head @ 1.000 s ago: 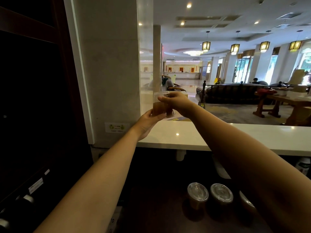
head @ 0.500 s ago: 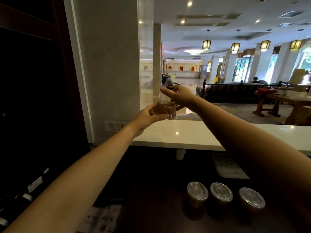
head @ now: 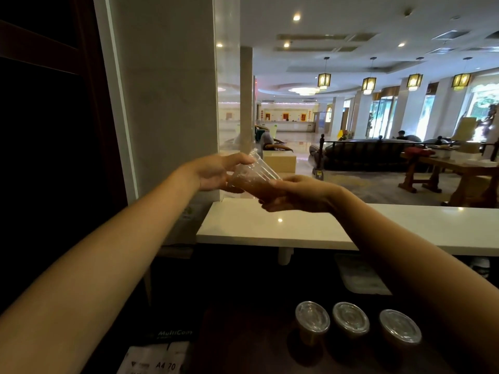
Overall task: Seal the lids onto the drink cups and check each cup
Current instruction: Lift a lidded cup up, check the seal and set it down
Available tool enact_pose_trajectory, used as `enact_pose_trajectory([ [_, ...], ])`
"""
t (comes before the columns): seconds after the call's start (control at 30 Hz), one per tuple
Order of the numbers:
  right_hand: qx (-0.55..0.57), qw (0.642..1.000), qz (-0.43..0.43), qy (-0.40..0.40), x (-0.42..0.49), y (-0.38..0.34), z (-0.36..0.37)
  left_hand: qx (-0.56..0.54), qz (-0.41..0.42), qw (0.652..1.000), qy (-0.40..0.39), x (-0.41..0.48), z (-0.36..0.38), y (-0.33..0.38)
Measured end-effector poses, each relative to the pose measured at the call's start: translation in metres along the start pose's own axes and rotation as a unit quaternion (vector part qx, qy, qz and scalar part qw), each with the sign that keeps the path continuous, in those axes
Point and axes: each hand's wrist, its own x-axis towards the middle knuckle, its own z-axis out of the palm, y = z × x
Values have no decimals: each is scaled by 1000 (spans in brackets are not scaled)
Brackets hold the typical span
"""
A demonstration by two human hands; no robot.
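Observation:
A clear plastic cup [head: 252, 175] with brown drink is held out at arm's length above the white counter [head: 310, 230], tipped on its side. My left hand [head: 216, 172] grips one end of the cup and my right hand [head: 294, 194] grips the other end, where the brown liquid has pooled. Three more lidded cups of brown drink [head: 312, 318], [head: 350, 318], [head: 400, 326] stand upright in a row on the dark lower surface near me.
A pale pillar [head: 167, 103] and a glass pane rise to the left of the counter. A paper ream wrapper [head: 162, 357] lies at the lower left. A flat white tray [head: 359, 276] sits under the counter's edge. A lobby with sofas and wooden tables lies beyond.
The cup has gone from upright to tipped on its side. My right hand dropped from the cup's top to below and right; my left hand shifted to the upper left end.

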Motion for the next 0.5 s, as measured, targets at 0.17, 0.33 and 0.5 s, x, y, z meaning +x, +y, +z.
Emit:
enact_pose_trajectory([
  [0.17, 73, 995, -60, 13, 13, 30, 7, 225, -20, 974, -4, -2, 19, 36],
  [0.33, 78, 994, -76, 16, 14, 61, 18, 304, -24, 952, 31, 0, 39, 21],
  [0.5, -81, 996, 12, -39, 5, 107, 20, 360, -82, 929, -2, 3, 52, -23],
])
